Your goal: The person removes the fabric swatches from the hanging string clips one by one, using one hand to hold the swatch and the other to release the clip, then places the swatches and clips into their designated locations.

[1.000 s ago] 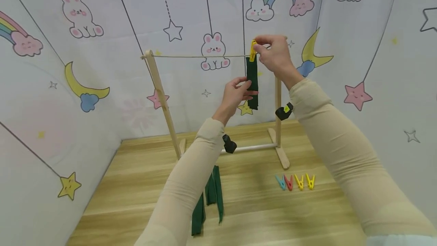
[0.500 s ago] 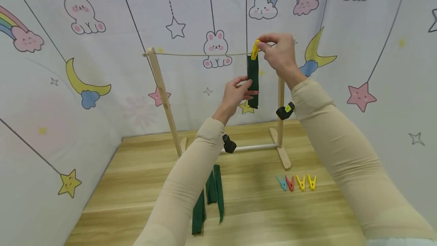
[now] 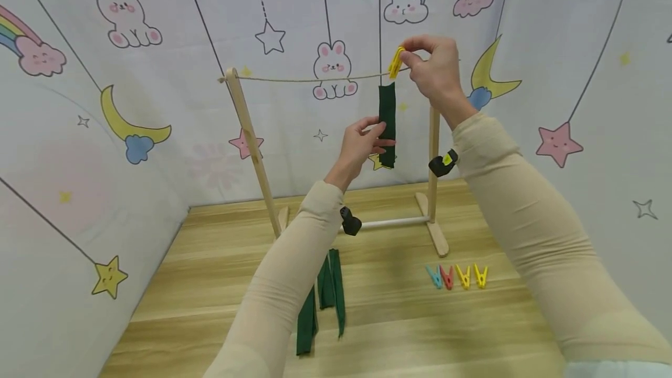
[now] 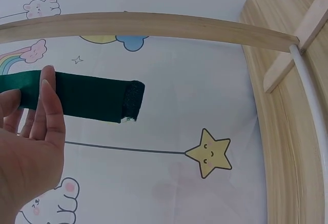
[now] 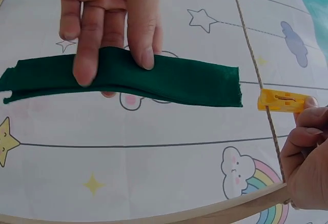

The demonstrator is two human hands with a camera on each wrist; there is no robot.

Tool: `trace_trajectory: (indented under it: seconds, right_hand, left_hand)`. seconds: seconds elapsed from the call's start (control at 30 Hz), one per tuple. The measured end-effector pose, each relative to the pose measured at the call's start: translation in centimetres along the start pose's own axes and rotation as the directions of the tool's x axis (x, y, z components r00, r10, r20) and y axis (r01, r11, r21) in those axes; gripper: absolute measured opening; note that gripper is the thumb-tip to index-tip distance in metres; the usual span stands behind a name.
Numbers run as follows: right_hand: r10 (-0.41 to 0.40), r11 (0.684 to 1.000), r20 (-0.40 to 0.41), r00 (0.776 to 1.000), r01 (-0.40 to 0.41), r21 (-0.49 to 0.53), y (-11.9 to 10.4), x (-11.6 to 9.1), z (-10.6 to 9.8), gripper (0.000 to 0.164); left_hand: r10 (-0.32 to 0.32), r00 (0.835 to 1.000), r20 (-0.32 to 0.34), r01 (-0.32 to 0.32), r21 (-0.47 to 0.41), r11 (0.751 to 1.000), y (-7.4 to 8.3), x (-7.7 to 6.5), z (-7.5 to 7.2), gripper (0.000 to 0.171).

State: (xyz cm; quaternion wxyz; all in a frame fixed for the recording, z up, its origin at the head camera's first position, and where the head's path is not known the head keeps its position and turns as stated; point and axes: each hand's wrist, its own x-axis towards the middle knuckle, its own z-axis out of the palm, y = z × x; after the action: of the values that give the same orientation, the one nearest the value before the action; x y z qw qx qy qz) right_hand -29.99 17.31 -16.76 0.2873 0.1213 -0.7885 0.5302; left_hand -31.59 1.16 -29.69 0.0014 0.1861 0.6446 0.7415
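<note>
A dark green cloth strip (image 3: 387, 104) hangs just below the cord (image 3: 294, 80), apart from it. My left hand (image 3: 362, 144) pinches the strip around its middle between thumb and fingers, as the right wrist view also shows. Above it, my right hand (image 3: 434, 69) pinches the handle end of a yellow clothespin (image 3: 396, 63). In the right wrist view the tip of that clothespin (image 5: 282, 100) overlaps the cord, with a gap between it and the top end of the green strip (image 5: 205, 83).
A wooden rack (image 3: 247, 133) bears the cord between two posts, with a white rod low down. Blue, red and yellow clothespins (image 3: 463, 276) lie at right on the wooden table (image 3: 399, 331). More green strips (image 3: 331, 284) lie by my left forearm. A patterned backdrop stands behind.
The yellow clothespin has come off the green strip, moving up and right with my right hand. The strip, in my left hand, has come away below the cord.
</note>
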Motion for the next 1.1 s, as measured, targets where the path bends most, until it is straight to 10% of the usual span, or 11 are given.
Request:
trace_trajectory:
  seconds: [1.1]
  right_hand:
    - [-0.211, 0.966, -0.040, 0.977, 0.215, 0.141, 3.1, -2.2, -1.8, 0.022]
  left_hand:
    - [-0.008, 0.992, -0.130, 0.032, 0.186, 0.982, -1.5, -3.2, -2.9, 0.036]
